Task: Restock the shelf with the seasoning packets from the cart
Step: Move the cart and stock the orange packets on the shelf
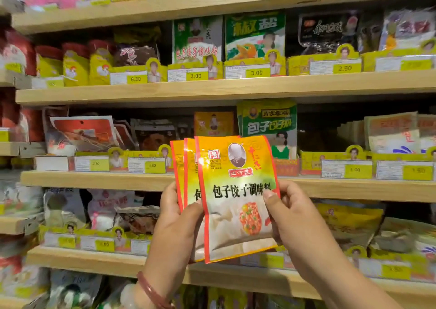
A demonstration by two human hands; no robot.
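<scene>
Both hands pinch a fanned stack of packets (236, 197), left hand (175, 216) and right hand (291, 214) at its edges, squaring it for the shelf (99, 179) slot behind, probably.

Held packet (238, 197) reads 包子饺子调味料; price tags (195, 75) show 3.00.

Three orange-and-yellow seasoning packets (236, 197), fanned and upright with red borders and a dumpling picture, are held up overlapping in front of the wooden shelf (99, 180), a matching packet (213, 123) standing on it.
</scene>
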